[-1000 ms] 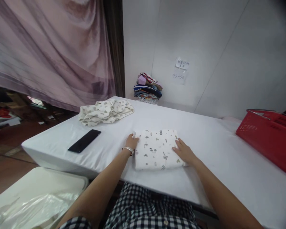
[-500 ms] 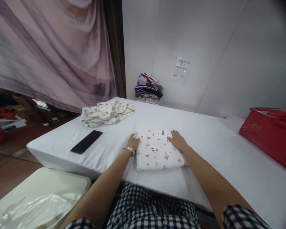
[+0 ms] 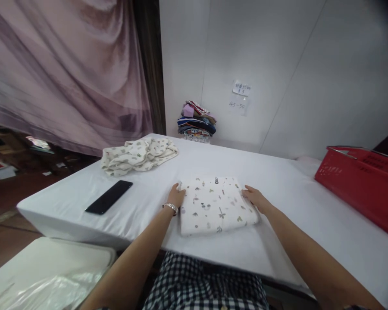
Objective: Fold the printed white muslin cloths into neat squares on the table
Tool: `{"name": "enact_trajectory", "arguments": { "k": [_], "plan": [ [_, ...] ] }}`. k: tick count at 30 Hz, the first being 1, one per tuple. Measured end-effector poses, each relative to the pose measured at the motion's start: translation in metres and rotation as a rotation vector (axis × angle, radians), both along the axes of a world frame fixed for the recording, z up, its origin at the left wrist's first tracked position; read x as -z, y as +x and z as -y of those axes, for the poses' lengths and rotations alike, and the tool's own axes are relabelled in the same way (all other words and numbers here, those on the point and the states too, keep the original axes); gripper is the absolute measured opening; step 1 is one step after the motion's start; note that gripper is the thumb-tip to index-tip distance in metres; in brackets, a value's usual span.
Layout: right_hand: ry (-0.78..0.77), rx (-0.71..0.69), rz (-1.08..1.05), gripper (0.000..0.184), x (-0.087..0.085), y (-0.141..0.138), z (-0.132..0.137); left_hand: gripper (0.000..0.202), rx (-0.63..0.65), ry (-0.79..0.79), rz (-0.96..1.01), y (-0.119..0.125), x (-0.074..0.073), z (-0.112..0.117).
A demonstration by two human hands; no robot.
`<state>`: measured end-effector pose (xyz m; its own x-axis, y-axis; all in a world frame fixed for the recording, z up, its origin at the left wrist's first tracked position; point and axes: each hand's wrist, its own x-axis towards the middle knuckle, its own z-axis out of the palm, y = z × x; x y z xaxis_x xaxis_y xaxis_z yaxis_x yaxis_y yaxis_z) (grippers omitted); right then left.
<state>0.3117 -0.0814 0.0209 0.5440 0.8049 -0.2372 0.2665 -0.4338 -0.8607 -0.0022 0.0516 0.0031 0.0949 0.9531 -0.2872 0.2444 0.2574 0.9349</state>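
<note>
A white folded cloth printed with small plants and animals lies flat on the white-covered table in front of me. My left hand, a silver bracelet at its wrist, grips the cloth's left edge near the far corner. On the opposite side, my right hand is closed on the right edge, fingertips at its upper part. Some fingers of both hands are hidden by the cloth's sides. Further back to the left sits a crumpled cloth with a similar print.
A black phone lies on the table at left. Folded clothes are stacked against the wall at the back. The red basket stands at the right. Clear plastic rests on a white surface at lower left.
My right hand has moved from the top of the folded cloth outward to its right edge. My left hand stays at the left edge. The view has shifted slightly right.
</note>
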Motion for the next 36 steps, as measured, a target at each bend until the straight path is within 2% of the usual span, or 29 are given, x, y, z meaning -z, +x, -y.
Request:
{"name": "enact_trajectory", "arguments": {
  "k": [4, 8, 11, 16, 19, 22, 25, 27, 29, 31, 33, 36],
  "plan": [
    [-0.07, 0.04, -0.093, 0.059, -0.003, 0.001, 0.013, 0.062, -0.013, 0.068, -0.16, 0.0, -0.001, -0.002],
    [-0.126, -0.084, -0.527, 0.047, -0.006, 0.001, 0.014, 0.059, 0.007, 0.094, -0.261, 0.0, -0.004, -0.004],
    [-0.108, -0.161, -0.833, 0.049, -0.007, -0.002, 0.014, 0.053, 0.015, 0.109, -0.324, -0.002, -0.007, -0.005],
    [-0.079, -0.176, -1.0, 0.045, -0.006, -0.011, 0.019, 0.046, 0.039, 0.171, -0.42, -0.001, -0.016, -0.01],
    [0.028, -0.113, -0.944, 0.033, -0.005, -0.02, 0.023, 0.048, 0.075, 0.241, -0.47, 0.006, -0.036, -0.026],
    [0.146, -0.058, -0.852, 0.021, -0.005, -0.038, 0.023, 0.053, 0.133, 0.335, -0.513, 0.019, -0.07, -0.055],
    [0.238, -0.045, -0.887, 0.017, -0.003, -0.065, 0.017, 0.053, 0.175, 0.442, -0.554, 0.035, -0.104, -0.088],
    [0.256, -0.025, -0.942, 0.018, 0.0, -0.084, 0.012, 0.055, 0.209, 0.501, -0.587, 0.045, -0.116, -0.102],
    [0.231, -0.01, -1.004, 0.018, 0.006, -0.099, 0.009, 0.059, 0.265, 0.536, -0.621, 0.054, -0.113, -0.104],
    [0.213, -0.019, -1.064, 0.016, 0.012, -0.107, 0.009, 0.059, 0.34, 0.556, -0.646, 0.059, -0.099, -0.093],
    [0.233, -0.075, -1.119, 0.017, 0.018, -0.106, 0.012, 0.052, 0.42, 0.568, -0.657, 0.061, -0.08, -0.07],
    [0.297, -0.197, -1.197, 0.019, 0.024, -0.1, 0.018, 0.043, 0.536, 0.596, -0.645, 0.058, -0.055, -0.02]
  ]
}}
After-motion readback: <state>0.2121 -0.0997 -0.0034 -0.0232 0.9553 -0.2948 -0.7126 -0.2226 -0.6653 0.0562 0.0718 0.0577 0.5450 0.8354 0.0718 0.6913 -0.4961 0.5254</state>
